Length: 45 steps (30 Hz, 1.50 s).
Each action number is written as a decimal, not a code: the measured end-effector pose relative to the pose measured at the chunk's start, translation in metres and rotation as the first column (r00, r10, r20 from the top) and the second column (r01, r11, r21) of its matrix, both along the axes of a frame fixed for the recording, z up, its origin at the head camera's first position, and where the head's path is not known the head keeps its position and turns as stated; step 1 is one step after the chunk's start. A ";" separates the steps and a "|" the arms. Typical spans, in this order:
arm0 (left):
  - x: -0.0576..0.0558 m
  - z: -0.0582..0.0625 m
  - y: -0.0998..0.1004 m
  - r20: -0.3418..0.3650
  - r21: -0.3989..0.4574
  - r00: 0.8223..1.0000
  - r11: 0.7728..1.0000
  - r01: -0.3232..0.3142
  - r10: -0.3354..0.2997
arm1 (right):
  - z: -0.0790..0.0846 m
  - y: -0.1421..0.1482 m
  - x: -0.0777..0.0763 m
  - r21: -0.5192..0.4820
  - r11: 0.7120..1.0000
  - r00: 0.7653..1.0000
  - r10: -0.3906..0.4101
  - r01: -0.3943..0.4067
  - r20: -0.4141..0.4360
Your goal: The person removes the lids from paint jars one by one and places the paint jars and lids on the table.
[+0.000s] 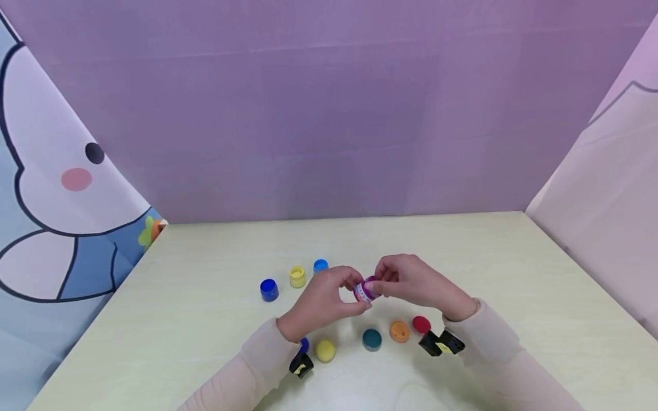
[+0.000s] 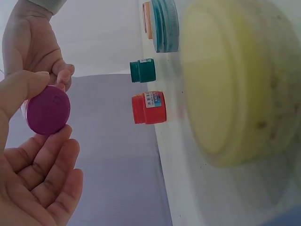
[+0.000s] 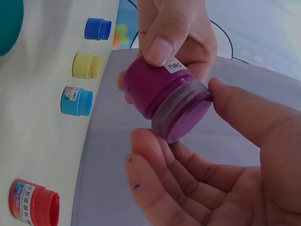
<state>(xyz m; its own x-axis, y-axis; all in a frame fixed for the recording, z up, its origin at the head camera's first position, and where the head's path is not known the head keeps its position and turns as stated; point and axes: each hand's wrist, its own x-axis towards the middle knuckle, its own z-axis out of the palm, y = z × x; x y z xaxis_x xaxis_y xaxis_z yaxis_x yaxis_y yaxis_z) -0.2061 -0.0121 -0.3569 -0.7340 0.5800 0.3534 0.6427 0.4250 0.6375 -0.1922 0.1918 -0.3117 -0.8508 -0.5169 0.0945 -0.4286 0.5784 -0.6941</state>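
Note:
Above the table my left hand grips a small purple paint jar by its body, thumb on the label side. The jar is tilted, and its purple base faces the left wrist camera. Its lid, with a cloudy rim, sits at the mouth of the jar. My right hand pinches this lid, the thumb at one edge and fingertips at the opposite edge, as the right wrist view shows. The remaining right fingers are loosely bent below.
Behind my hands stand lidless blue, yellow, light blue, green and red jars. Loose blue, yellow, teal, orange and red lids lie nearer, below my forearms.

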 end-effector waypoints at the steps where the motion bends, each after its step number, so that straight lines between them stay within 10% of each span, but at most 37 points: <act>1: 0.000 0.000 0.000 0.000 -0.002 1.000 1.000 0.000 0.000 | 0.000 0.000 0.000 0.001 1.000 1.000 0.004 -0.004 -0.002; 17: 0.001 0.001 -0.001 0.042 0.029 0.999 0.999 0.027 -0.028 | 0.003 0.006 -0.004 -0.006 0.983 0.977 0.183 -0.185 -0.112; 35: 0.002 -0.002 -0.001 -0.002 -0.019 1.000 1.000 -0.024 0.024 | 0.000 0.003 0.000 0.031 0.999 0.998 0.017 -0.015 -0.055; 45: 0.000 -0.003 -0.001 -0.007 -0.017 1.000 1.000 -0.020 0.019 | 0.001 0.003 -0.002 0.022 0.998 0.996 0.062 -0.061 -0.066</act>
